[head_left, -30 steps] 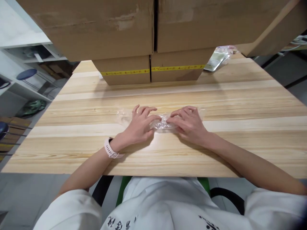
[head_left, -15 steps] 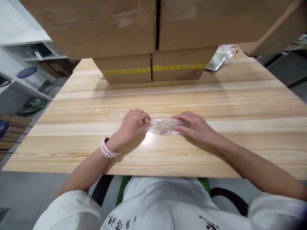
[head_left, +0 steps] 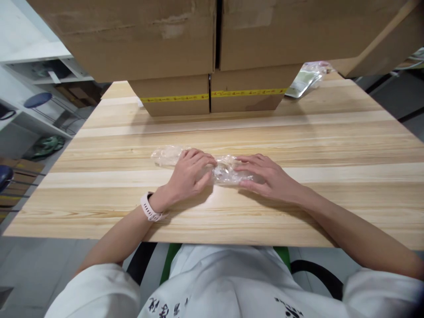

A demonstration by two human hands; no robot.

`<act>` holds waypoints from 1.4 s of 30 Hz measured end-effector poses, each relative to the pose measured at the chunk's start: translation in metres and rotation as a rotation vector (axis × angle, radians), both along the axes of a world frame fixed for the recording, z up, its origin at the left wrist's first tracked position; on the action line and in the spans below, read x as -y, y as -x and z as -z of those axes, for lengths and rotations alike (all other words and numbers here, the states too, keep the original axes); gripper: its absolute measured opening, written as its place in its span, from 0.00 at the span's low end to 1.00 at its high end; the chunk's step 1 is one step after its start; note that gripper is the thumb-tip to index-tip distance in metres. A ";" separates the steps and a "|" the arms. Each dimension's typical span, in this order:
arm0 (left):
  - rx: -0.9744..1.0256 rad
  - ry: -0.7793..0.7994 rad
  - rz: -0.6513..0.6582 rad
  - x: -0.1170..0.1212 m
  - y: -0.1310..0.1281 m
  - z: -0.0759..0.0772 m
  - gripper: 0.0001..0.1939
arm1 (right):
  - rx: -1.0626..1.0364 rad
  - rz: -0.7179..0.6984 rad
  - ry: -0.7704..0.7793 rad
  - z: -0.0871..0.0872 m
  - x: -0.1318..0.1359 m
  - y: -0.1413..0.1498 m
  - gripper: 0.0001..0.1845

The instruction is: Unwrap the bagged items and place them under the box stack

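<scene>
- Since the clear plastic (head_left: 226, 174) seemed slippery, left grip (head_left: 189, 176) clamped its middle, likely for steadiness.
- Right grip (head_left: 273, 180): fingers apart over its end, counter (head_left: 212, 216) beneath.

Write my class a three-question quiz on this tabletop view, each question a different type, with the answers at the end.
1. Multiple choice: Where is the pale wristband?
a) On the right wrist
b) On the left wrist
c) Lying on a box

2. True or false: The left hand and the right hand are both on the clear plastic wrap.

3. Fill in the blank: The tape running across the lower cardboard boxes has a ______ background.

Key: 1. b; 2. true; 3. yellow
</scene>
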State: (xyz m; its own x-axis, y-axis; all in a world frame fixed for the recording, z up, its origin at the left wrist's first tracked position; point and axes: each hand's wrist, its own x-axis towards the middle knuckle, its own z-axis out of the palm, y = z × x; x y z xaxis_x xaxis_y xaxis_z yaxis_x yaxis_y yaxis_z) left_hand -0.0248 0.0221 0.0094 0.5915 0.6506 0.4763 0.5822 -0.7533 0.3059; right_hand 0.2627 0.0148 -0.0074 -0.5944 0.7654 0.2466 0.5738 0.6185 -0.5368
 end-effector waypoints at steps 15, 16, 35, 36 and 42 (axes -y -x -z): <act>-0.068 -0.056 0.089 0.004 -0.009 0.018 0.05 | -0.041 0.420 -0.412 0.006 -0.015 -0.011 0.18; -0.068 -0.007 0.096 0.004 -0.009 0.017 0.05 | -0.036 0.378 -0.461 0.005 -0.014 -0.010 0.14; -0.209 -0.017 0.132 0.010 -0.004 -0.009 0.08 | -0.140 -0.162 -0.608 -0.008 0.017 0.022 0.05; -0.243 0.082 0.166 0.012 -0.003 -0.012 0.07 | -0.160 -0.225 -0.487 -0.008 0.018 0.023 0.08; -0.118 0.429 0.225 0.010 0.010 -0.029 0.18 | -0.325 -0.043 -0.137 -0.004 0.018 0.025 0.10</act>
